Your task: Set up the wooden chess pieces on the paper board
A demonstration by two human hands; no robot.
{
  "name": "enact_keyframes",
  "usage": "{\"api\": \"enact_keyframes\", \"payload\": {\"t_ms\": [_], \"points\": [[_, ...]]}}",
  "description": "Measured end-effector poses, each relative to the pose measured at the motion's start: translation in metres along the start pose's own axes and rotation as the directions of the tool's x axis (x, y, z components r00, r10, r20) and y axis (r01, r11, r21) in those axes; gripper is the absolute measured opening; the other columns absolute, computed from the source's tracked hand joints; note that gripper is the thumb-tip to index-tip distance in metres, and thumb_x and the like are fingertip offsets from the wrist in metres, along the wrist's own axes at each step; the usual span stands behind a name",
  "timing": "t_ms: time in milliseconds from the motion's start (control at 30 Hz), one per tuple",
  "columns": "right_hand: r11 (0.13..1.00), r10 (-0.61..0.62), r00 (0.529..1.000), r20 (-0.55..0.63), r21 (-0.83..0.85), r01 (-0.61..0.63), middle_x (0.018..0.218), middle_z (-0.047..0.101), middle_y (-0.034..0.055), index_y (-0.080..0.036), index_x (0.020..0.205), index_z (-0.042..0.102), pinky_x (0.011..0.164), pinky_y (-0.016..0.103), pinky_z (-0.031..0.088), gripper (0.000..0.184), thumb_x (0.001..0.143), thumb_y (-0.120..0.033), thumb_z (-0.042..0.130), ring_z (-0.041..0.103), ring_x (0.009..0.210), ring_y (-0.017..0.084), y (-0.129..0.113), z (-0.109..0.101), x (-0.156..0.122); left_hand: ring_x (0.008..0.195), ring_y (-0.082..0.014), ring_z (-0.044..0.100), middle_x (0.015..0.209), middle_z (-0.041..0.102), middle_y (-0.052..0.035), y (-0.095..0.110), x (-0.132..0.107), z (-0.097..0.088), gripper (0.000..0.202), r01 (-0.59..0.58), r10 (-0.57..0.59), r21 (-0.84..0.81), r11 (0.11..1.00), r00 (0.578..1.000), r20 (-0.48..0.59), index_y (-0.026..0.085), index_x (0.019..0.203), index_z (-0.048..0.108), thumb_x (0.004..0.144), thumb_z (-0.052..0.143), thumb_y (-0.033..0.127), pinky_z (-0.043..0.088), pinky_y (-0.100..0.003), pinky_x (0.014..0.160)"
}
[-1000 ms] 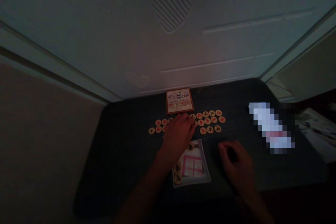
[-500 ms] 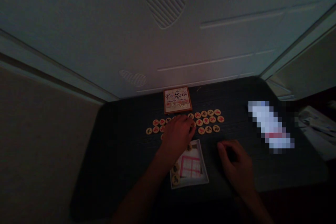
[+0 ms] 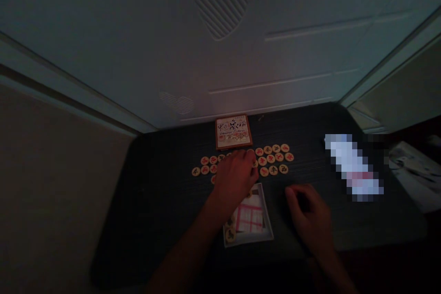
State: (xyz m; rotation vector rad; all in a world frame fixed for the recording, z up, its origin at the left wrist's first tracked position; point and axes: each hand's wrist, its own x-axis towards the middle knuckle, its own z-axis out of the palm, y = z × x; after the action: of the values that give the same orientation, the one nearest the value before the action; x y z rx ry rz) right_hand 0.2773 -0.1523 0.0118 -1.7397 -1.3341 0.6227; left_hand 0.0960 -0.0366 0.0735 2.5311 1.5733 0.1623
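Over the middle of the rows of round Chinese chess pieces (image 3: 270,158) is my left hand (image 3: 236,172), back up, its fingers bent down and closed at the pieces. Whatever those fingertips hold is hidden beneath them. The pieces bear red or black characters and lie on the dark table on both sides of that hand. Below my left wrist sits a shallow white box (image 3: 267,234) with several pieces and a folded paper with red lines (image 3: 250,216). My right hand (image 3: 310,213) rests on the table right of the box, fingers loosely curled, nothing visible in them.
Behind the pieces lies a Chinese chess box lid (image 3: 233,132) with an orange edge. A blurred pale object (image 3: 353,167) lies at the table's right. The dark table (image 3: 155,220) meets a white panel (image 3: 292,59) with heart reliefs at the back.
My left hand has shifted slightly right, and its fingers now cover a piece in the back row that showed before. My right hand has stayed in place.
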Motion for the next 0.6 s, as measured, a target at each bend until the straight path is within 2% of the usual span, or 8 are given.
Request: {"api": "enact_keyframes", "payload": {"t_ms": [100,233,333,433,600], "points": [[0.999,0.011,1.000,-0.019,0.030,-0.010,0.081,0.068,0.0015,-0.023,0.088,0.069,0.067,0.029,0.049,0.017,0.095,-0.036,0.062,0.065,0.074,0.017,-0.001,0.000,-0.001,0.096,-0.0259,0.067,0.102,0.071,-0.0051,0.000,-0.009,-0.010,0.018,-0.016,0.009,-0.137,0.991,0.999,-0.053,0.021,0.104,0.063,0.087,0.066,0.022,0.053,-0.040,0.083],[0.987,0.060,0.998,-0.006,0.151,-0.058,0.090,0.074,0.0019,-0.024,0.100,0.069,0.072,0.029,0.054,0.014,0.094,-0.036,0.065,0.070,0.080,0.017,-0.006,0.002,-0.005,0.098,-0.0212,0.067,0.107,0.070,-0.0012,0.004,-0.035,-0.016,0.028,-0.092,0.066,-0.381,0.920,0.995,-0.081,0.024,0.113,0.060,0.086,0.069,0.023,0.053,-0.037,0.086],[0.956,0.055,0.992,0.110,0.280,-0.084,0.099,0.076,0.0027,-0.025,0.105,0.069,0.079,0.029,0.058,0.016,0.093,-0.036,0.066,0.072,0.088,0.018,-0.015,0.003,-0.007,0.102,-0.0212,0.066,0.108,0.069,-0.0012,0.011,-0.055,-0.012,0.030,-0.118,0.080,-0.461,0.880,0.992,-0.102,0.025,0.115,0.060,0.086,0.070,0.023,0.053,-0.038,0.089],[0.924,0.041,0.977,0.208,0.363,-0.116,0.096,0.076,0.0021,-0.026,0.104,0.069,0.076,0.026,0.059,0.015,0.092,-0.035,0.068,0.073,0.087,0.017,-0.025,0.007,-0.009,0.107,-0.0209,0.065,0.112,0.068,-0.0021,0.016,-0.070,-0.004,0.034,-0.119,0.070,-0.537,0.835,0.991,-0.111,0.025,0.118,0.060,0.086,0.071,0.020,0.053,-0.037,0.093],[0.917,0.047,0.964,0.263,0.370,-0.145,0.088,0.075,0.0011,-0.025,0.101,0.068,0.072,0.024,0.059,0.015,0.090,-0.035,0.071,0.072,0.080,0.016,-0.028,0.014,-0.013,0.107,-0.0176,0.064,0.113,0.065,-0.0009,0.017,-0.082,0.007,0.032,-0.056,0.039,-0.653,0.755,0.998,-0.040,0.027,0.115,0.063,0.086,0.071,0.014,0.053,-0.031,0.095]]}}
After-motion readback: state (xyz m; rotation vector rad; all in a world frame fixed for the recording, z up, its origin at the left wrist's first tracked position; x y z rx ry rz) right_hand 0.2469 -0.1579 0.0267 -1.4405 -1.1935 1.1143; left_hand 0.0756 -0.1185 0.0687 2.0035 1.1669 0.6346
